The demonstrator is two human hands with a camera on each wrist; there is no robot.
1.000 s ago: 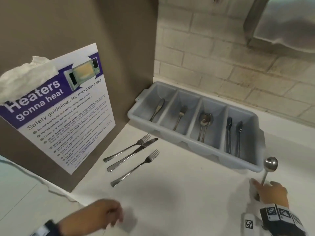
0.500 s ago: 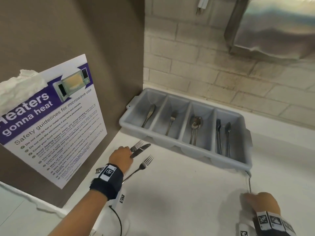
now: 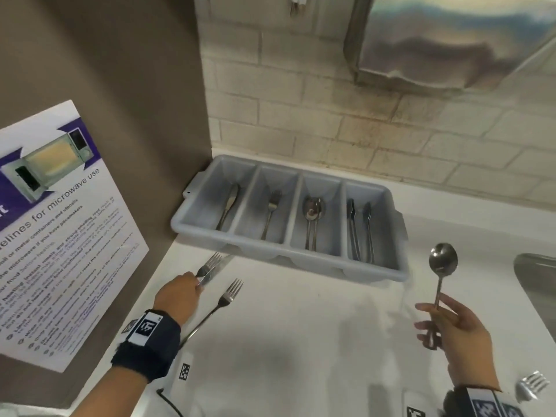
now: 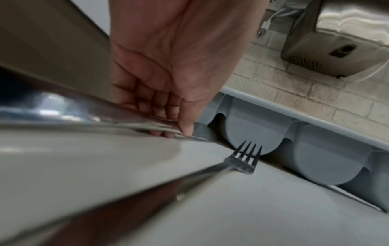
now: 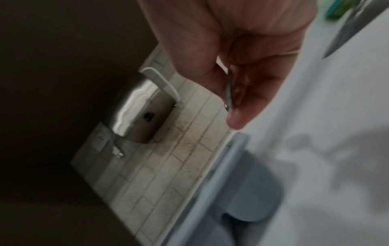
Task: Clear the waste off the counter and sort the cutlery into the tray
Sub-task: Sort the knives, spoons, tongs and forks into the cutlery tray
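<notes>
A grey four-compartment tray (image 3: 316, 261) stands against the tiled wall. From left to right it holds a knife, a fork, spoons and two dark utensils. My left hand (image 3: 197, 282) grips a knife (image 3: 224, 261) low on the counter by the brown panel. A fork (image 3: 210, 263) lies right against the knife; whether it is also held is unclear. In the left wrist view my thumb (image 4: 186, 128) presses the metal handle. Another fork (image 3: 224, 300) lies on the counter beside that hand. My right hand (image 3: 442, 320) holds a spoon (image 3: 443, 260) upright, right of the tray.
A further fork (image 3: 532, 383) lies at the lower right by my right wrist. A steel sink (image 3: 538, 290) cuts into the counter at the right edge. A steel dispenser (image 3: 451, 40) hangs above the tray. A microwave poster (image 3: 60, 230) covers the brown panel.
My left hand reached in and closed on the knife by the panel. My right hand lifted the spoon off the counter and now holds it upright.
</notes>
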